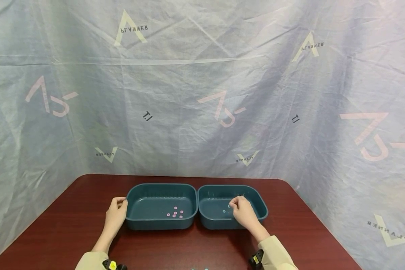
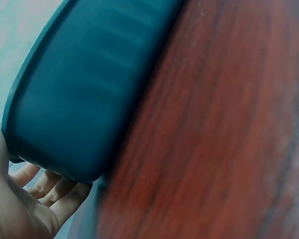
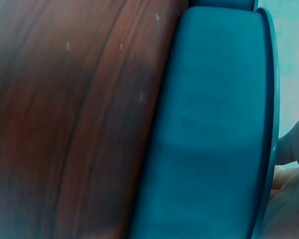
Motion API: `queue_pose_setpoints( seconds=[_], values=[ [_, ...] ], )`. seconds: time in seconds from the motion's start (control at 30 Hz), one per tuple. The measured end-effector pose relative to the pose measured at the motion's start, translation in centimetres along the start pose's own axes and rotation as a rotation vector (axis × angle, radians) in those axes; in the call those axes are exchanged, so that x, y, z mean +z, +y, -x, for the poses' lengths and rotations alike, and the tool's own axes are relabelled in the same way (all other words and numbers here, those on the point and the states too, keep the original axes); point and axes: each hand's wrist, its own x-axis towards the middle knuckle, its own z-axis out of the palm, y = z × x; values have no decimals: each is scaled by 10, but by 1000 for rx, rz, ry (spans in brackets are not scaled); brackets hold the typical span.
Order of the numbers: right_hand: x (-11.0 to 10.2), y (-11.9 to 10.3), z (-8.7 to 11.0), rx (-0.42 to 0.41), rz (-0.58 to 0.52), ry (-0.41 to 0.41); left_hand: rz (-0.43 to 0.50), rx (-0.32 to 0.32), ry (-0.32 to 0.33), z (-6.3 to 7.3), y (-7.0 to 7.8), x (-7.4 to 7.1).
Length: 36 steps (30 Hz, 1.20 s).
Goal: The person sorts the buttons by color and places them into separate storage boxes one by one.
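My left hand (image 1: 116, 212) holds the left end of a dark teal plastic bin (image 1: 158, 224), its fingers bent against the outside of the wall in the left wrist view. Several small pink rings (image 1: 175, 207) lie on that bin's floor. My right hand (image 1: 243, 212) is over a second teal bin (image 1: 219, 224), thumb and fingers drawn together in a pinch. At those fingertips shows a small pale blue ring (image 1: 229, 206), partly covered by them. Another blue ring (image 1: 224, 211) lies in the right bin. In the right wrist view the bin's rim hides the fingertips.
Both bins stand side by side on a dark red wooden table (image 1: 175, 247). At the bottom edge of the head view, small light blue pieces (image 1: 206, 269) lie on the tabletop. A pale printed cloth (image 1: 175, 112) hangs behind the table and along its sides.
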Motion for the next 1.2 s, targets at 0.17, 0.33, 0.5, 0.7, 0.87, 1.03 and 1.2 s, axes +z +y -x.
queue_pose_setpoints(
  seconds=[0.17, 0.33, 0.5, 0.7, 0.87, 1.03, 1.2],
  values=[
    [-3, 5, -3, 37, 2, -6, 1, 6, 4, 0, 0, 0],
    [-5, 6, -3, 73, 6, -9, 1, 2, 3, 1, 0, 0],
    [-6, 8, -3, 81, 14, -5, 2, 3, 10, 0, 0, 1],
    [-4, 10, -4, 81, 37, 7, 5, 1, 5, 0, -1, 1],
    [-5, 9, -2, 70, 40, 27, 2, -1, 12, -1, -1, 1],
    [-5, 7, 0, 49, 35, 60, 2, -2, 19, -1, -2, 1],
    [-6, 5, 0, 29, 41, 105, 1, 4, 28, -1, -1, 1]
  ],
)
